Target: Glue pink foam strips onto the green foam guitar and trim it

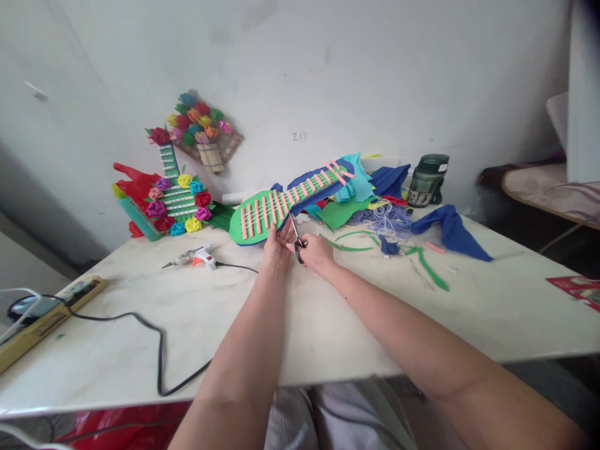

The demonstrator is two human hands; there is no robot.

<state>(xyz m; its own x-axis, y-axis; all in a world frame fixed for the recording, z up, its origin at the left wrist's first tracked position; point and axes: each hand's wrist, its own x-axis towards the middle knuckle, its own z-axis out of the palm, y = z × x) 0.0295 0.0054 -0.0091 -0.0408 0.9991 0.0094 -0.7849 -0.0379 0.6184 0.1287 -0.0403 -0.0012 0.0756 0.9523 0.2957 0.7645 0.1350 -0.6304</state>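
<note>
The white table (117, 356) runs out on every side of the paper guitar (280, 206), its widest open stretch lying between guitar and near edge, where both forearms cross. The guitar, green with pink bars and pale strings, is tilted up over the tabletop, its blue backing showing along the lower rim. Left of it stands a flower-trimmed guitar (178, 194); farther left and nearer, a power strip (49, 322) lies along the table's left side, its black cord looping toward the near edge. Right of the guitar, a folded blue piece (462, 234) points outward, with a dark green bottle (426, 180) behind it, so the right side is the more crowded. At the guitar's lower rim, the left hand (276, 247) is partly curled and supports it, thumb against the front. Just right of that, the right hand (317, 251) is closed around the handles of black-handled scissors (299, 247), blades up at the guitar's blue edge; how wide they part I cannot tell. A white glue gun (204, 256) lies left and nearer than the guitar, and thin green offcuts (431, 269) are scattered to its right.
</note>
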